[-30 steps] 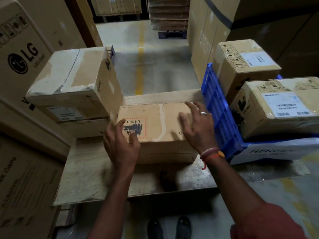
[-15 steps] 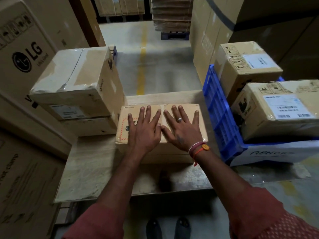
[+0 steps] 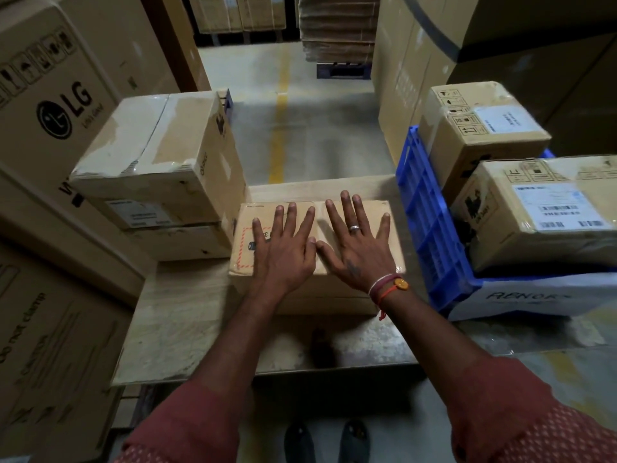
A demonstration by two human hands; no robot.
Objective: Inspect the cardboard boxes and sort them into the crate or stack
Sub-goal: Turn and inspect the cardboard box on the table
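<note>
Cardboard box lies on table, between stack and blue crate. Left hand and right hand press flat on lid, fingers splayed, grasping nothing; likely testing the seam before sorting.

Large LG carton stands beside yellow floor line.

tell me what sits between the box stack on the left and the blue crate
In the head view, one flat cardboard box lies on the table between the stack and the crate, with the left hand and right hand flat on its top.
</note>
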